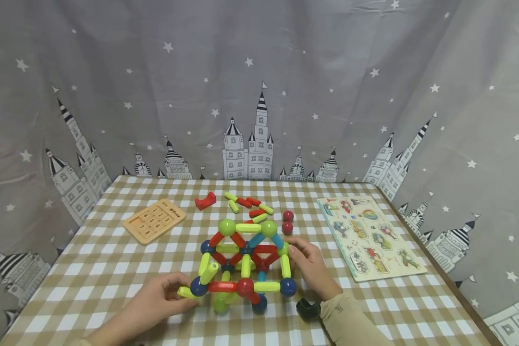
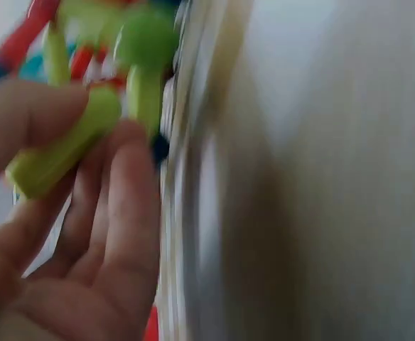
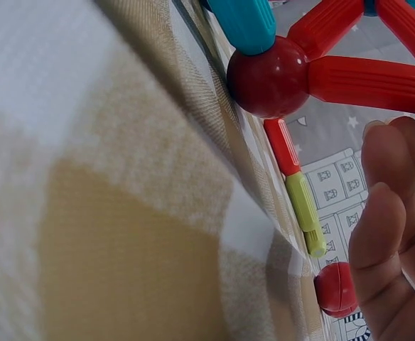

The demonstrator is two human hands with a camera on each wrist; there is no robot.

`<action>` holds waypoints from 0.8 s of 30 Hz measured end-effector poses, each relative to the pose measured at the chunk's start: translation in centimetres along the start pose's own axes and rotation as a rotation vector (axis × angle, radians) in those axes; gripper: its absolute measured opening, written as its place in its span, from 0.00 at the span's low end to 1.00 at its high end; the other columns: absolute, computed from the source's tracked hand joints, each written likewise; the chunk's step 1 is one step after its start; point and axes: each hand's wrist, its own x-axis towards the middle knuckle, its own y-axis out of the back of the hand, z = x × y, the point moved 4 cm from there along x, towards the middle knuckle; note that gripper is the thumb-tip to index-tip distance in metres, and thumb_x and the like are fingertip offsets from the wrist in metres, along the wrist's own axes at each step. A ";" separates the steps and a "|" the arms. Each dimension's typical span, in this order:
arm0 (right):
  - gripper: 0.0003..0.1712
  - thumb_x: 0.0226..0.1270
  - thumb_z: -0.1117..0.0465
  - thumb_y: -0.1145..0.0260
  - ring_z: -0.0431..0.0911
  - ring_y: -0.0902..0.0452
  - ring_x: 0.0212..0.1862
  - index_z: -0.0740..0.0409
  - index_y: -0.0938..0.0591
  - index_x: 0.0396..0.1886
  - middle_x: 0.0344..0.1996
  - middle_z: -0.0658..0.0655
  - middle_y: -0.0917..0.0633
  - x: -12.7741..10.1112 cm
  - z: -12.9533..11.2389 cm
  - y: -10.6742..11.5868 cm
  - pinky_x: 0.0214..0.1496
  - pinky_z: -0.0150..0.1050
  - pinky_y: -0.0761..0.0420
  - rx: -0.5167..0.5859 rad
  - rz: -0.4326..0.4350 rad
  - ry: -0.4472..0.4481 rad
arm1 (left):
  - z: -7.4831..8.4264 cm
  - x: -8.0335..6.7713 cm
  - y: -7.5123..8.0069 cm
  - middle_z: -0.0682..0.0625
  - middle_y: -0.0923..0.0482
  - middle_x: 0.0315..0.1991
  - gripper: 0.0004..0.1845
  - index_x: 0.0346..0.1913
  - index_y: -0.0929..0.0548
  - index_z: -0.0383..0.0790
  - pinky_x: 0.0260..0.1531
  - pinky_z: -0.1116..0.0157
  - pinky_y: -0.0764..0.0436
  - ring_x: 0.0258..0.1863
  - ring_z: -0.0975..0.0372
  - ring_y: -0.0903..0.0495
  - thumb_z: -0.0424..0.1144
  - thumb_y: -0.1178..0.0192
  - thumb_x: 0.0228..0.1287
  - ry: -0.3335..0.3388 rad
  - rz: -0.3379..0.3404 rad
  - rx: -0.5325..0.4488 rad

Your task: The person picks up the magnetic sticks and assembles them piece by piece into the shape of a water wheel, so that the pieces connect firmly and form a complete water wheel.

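Observation:
A construction of magnetic rods and balls (image 1: 222, 287) stands on the checkered cloth between both hands. My left hand (image 1: 155, 300) pinches a yellow-green rod (image 2: 62, 153) between thumb and fingers, at the dark blue ball (image 1: 199, 286) on the left corner. Another yellow-green rod (image 1: 209, 273) sticks up at an angle by that ball. On the other side, my right hand (image 1: 313, 264) holds the construction at a green ball (image 1: 283, 248) with thumb and index finger. Its other fingers (image 3: 378, 227) show loosely bent near a dark red ball (image 3: 270, 77).
Behind the construction lie several loose red and yellow-green rods (image 1: 253, 201), two red balls (image 1: 288, 216) and a red curved piece (image 1: 205, 201). A wooden number puzzle (image 1: 154, 221) lies left, a picture puzzle board (image 1: 374, 238) right. A black curved object (image 1: 308, 310) is by the right sleeve.

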 end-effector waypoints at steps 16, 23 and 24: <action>0.18 0.83 0.55 0.47 0.41 0.20 0.33 0.58 0.19 0.61 0.41 0.58 0.15 0.1 0.1 0.1 0.36 0.39 0.15 0.043 -0.018 0.043 | 2.3 0.6 -3.1 0.54 0.13 0.39 0.20 0.49 0.13 0.43 0.30 0.69 0.18 0.30 0.70 0.21 0.45 0.22 0.56 -0.122 0.081 0.134; 0.18 0.83 0.55 0.47 0.42 0.20 0.34 0.58 0.19 0.61 0.42 0.59 0.15 0.2 0.2 0.1 0.36 0.37 0.16 0.047 -0.025 0.026 | 2.4 0.6 -2.9 0.49 0.11 0.47 0.23 0.51 0.13 0.41 0.39 0.70 0.15 0.39 0.66 0.14 0.46 0.21 0.54 -0.024 0.135 0.060; 0.18 0.83 0.55 0.47 0.42 0.20 0.35 0.57 0.19 0.61 0.43 0.59 0.15 0.2 0.2 0.1 0.37 0.37 0.16 0.046 -0.025 0.023 | 2.4 0.6 -2.9 0.48 0.11 0.48 0.24 0.52 0.13 0.41 0.39 0.70 0.15 0.40 0.65 0.14 0.46 0.21 0.54 -0.007 0.138 0.049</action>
